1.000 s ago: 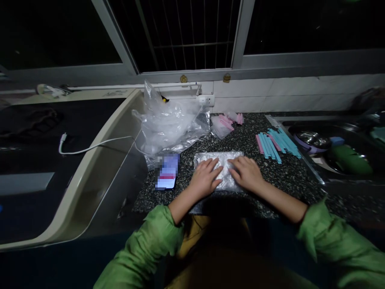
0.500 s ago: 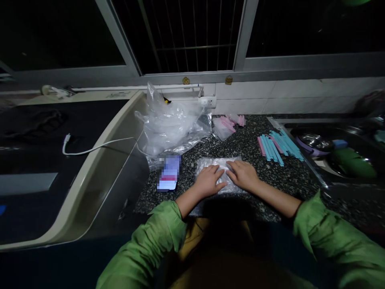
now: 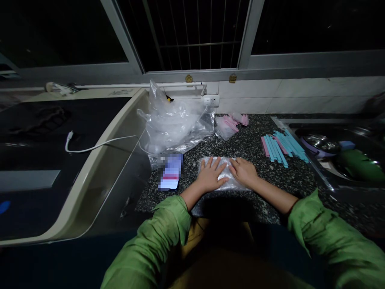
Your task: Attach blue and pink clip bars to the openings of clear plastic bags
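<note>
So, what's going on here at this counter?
A person in green sleeves has both hands, the left hand and the right hand, palm-down on a clear plastic packet lying on the speckled counter. A lit phone lies to the left, with crumpled clear plastic behind it. Blue and pink strips lie to the right, near the sink.

Dim light glints off the crumpled plastic (image 3: pixel 176 124); edges look stretched.
</note>
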A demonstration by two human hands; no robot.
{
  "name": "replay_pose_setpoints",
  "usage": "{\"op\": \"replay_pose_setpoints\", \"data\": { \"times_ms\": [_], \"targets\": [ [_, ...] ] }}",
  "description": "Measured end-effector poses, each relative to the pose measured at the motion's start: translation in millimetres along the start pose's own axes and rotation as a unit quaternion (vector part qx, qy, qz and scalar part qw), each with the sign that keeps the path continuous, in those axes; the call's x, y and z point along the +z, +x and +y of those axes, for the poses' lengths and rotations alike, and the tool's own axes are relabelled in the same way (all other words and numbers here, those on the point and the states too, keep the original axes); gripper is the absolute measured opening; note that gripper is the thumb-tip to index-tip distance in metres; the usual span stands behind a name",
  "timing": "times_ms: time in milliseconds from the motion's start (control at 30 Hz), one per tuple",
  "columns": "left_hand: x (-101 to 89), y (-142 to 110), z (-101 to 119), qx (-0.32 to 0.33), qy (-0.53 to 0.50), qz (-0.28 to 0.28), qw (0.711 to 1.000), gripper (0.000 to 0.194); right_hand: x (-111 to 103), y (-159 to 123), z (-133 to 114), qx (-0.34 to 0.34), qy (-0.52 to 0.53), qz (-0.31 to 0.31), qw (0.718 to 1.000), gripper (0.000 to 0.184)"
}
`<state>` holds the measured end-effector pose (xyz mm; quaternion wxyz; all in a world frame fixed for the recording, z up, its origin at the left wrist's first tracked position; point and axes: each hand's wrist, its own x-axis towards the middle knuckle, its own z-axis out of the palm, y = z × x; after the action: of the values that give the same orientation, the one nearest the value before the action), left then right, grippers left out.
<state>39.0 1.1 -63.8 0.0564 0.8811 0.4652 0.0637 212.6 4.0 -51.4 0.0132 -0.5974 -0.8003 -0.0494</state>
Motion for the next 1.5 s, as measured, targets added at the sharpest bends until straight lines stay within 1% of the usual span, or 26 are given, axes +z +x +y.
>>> {"op": "replay_pose_setpoints", "data": {
  "times_ms": [200,400,600,700,800,900,1000,1067,1167,1267,1333,1400,1433,1500],
  "targets": [
    [2.0,0.8,-0.1,0.002,0.011,-0.012,1.0,0.061,3.1,0.8,1.9,-0.025,-0.006,0.021,0.999,0.045],
    [2.6,-1.2,1.7,-0.001,0.023,-0.012,1.0,0.061,4.7,0.1,3.4,-0.036,-0.011,-0.005,0.999,0.046],
    [0.8,-1.5,2.3,0.001,0.004,-0.025,1.0,0.064,5.2,1.3,5.8,-0.04,-0.008,0.008,0.999,0.045],
    [-2.7,-2.3,-4.4,-0.004,-0.018,0.009,1.0,0.06,0.6,-2.1,7.2,-0.039,0.007,0.013,0.999,0.043],
    [-7.1,-4.2,-16.4,-0.045,-0.029,0.058,0.997,0.053,-2.2,-9.8,6.5,-0.029,0.014,0.032,0.999,0.041],
    [-10.3,-8.0,-27.3,-0.06,-0.019,0.066,0.996,0.049,-1.0,-14.5,5.1,-0.031,0.005,0.022,0.999,0.04],
    [-12.3,-17.1,-30.9,-0.05,0.001,0.067,0.996,0.048,-0.5,-8.1,8.6,-0.064,-0.006,0.001,0.998,0.039],
    [-13.8,-27.6,-28.2,-0.054,0.018,0.072,0.996,0.048,-2.8,2.5,13.3,-0.105,-0.009,-0.012,0.994,0.038],
    [-15.9,-49.5,-16.5,-0.055,0.032,0.07,0.996,0.046,-9.0,22.0,16.7,-0.162,-0.01,-0.032,0.986,0.036],
    [-16.2,-73.7,1.5,-0.038,0.03,0.049,0.998,0.044,-14.2,37.5,8.0,-0.205,-0.001,-0.033,0.978,0.033],
    [-15.7,-86.7,12.7,-0.021,0.017,0.035,0.999,0.038,-16.4,42.8,-1.9,-0.232,0.019,-0.023,0.972,0.031],
    [-15.9,-93.7,19.4,0.003,-0.005,0.035,0.999,0.03,-18.2,43.7,-9.1,-0.26,0.046,-0.01,0.964,0.029],
    [-16.4,-94.4,20.3,0.012,-0.017,0.042,0.999,0.027,-18.9,42.5,-10.1,-0.267,0.06,0.003,0.962,0.027],
    [-17.7,-90.4,17.1,0.024,-0.035,0.064,0.997,0.024,-18.9,37.0,-5.8,-0.254,0.086,0.04,0.962,0.023]
  ]
}}
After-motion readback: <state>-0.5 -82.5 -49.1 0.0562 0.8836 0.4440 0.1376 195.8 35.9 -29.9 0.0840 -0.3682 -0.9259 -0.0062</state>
